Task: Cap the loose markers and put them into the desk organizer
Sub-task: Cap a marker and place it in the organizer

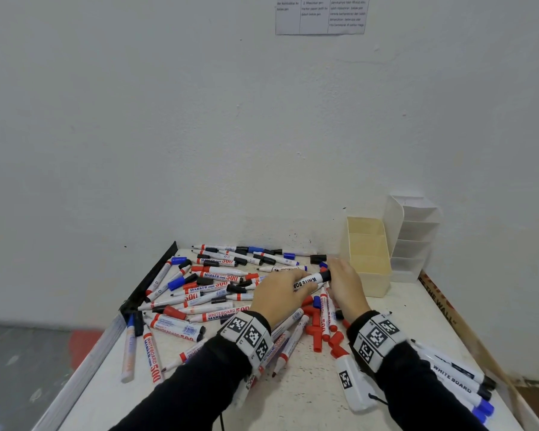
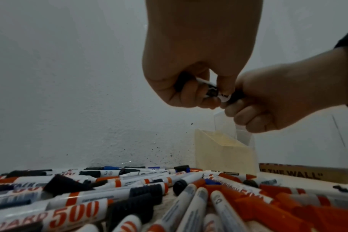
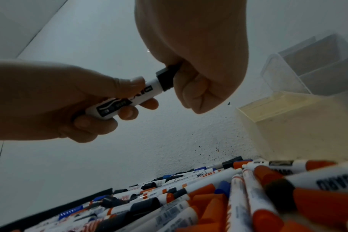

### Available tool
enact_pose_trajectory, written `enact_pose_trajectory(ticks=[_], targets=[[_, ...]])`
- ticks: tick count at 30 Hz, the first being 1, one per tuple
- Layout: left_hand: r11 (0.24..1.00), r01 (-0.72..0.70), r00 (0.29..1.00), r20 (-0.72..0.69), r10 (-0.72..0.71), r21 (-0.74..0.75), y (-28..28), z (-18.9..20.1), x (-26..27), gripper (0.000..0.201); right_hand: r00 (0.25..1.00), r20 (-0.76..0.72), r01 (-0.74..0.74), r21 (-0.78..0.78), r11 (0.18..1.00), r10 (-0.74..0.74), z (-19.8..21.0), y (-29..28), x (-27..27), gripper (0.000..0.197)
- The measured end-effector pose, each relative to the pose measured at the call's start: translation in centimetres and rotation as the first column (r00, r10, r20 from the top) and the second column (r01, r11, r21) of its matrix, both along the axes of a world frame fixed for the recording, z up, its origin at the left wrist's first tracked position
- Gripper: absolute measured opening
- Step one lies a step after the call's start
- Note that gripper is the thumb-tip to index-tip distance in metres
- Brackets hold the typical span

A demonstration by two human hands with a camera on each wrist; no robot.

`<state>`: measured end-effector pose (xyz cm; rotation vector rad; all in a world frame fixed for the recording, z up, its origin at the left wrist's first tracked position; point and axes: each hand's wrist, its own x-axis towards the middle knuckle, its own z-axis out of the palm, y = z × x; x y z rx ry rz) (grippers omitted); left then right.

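**Capping a black marker, organizer off to the right**

We have both hands up over the pile, working one marker. Our left hand (image 1: 279,295) wraps the white barrel of the black whiteboard marker (image 1: 310,280), thumb on top and fingers curled under it; that shows best from the right wrist view, marker (image 3: 127,97). Our right hand (image 1: 346,286) is curled round the black cap (image 3: 166,78) at the marker's right end. The cap sits on the barrel end; whether it has clicked fully home we cannot tell.

Key relation: the marker's long axis runs roughly left to right between the hands, cap end pointing right and a bit away from us. That cap end points toward the cream desk organizer (image 1: 369,276), which stands just beyond and right of the right hand, against the wall. A second, clear tiered organizer (image 1: 413,244) stands beside it, further right. The compartments we can see look bare.

So the right hand is the nearer one to the organizer; the left hand would have to cross over. Our guess: finish the push along the axis, then drop the marker into the cream bin, probably tipping it from flat toward upright first.

Task looks early. The loose markers (image 1: 212,284) and the loose red caps (image 1: 316,334) cover the table (image 1: 308,399) under and left of the hands. A few more markers (image 1: 461,381) lie at the near right edge.
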<state>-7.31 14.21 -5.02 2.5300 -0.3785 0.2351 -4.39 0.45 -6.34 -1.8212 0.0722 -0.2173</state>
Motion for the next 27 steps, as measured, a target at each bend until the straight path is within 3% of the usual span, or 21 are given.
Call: enact_pose_trajectory(ticks=[2,6,10,14,16,19,22,24,27], targets=[[1.0,-0.005,1.0,-0.006,0.005,0.016,-0.1,0.1,-0.1,0.037,1.0,-0.001,0.001,0.024,1.0,-0.001,-0.4,0.1,0.0,0.028],[0.994,0.009,0.992,-0.126,-0.023,-0.109,-0.4,0.3,-0.1,0.036,0.999,0.032,-0.002,0.069,0.998,0.0,-0.9,0.1,0.0,0.027],[0.996,-0.023,0.995,-0.101,0.015,-0.082,-0.9,0.4,-0.3,0.034,0.998,0.065,-0.026,0.101,0.995,0.019,-0.6,-0.2,-0.6,0.029],[0.985,-0.005,0.969,-0.245,-0.038,-0.172,-1.0,0.6,-0.1,0.03,0.995,0.092,-0.059,0.102,0.993,0.05,-0.8,-0.5,-1.1,0.031],[0.994,-0.015,0.98,-0.199,-0.007,-0.107,-1.2,0.6,-0.2,0.029,0.995,0.082,-0.062,0.123,0.99,0.052,-1.0,-0.5,-1.1,0.032],[0.996,-0.066,0.998,-0.007,0.066,0.052,-1.5,0.5,-0.7,0.036,0.998,0.042,-0.057,0.195,0.979,0.05,-0.8,-0.7,-0.9,0.032],[0.993,-0.072,0.992,0.106,0.061,0.097,-1.7,0.4,-0.7,0.039,0.999,0.024,-0.046,0.197,0.979,0.042,-0.6,-0.9,-0.5,0.031],[0.997,-0.048,0.997,0.066,0.044,0.06,-1.8,0.6,-0.5,0.039,0.998,0.045,-0.045,0.149,0.988,0.039,-0.5,-1.0,-0.3,0.032],[0.994,-0.021,0.993,-0.118,0.009,-0.105,-1.8,0.5,-0.1,0.036,0.996,0.085,-0.044,0.096,0.994,0.036,-0.4,-1.1,-0.4,0.033]])
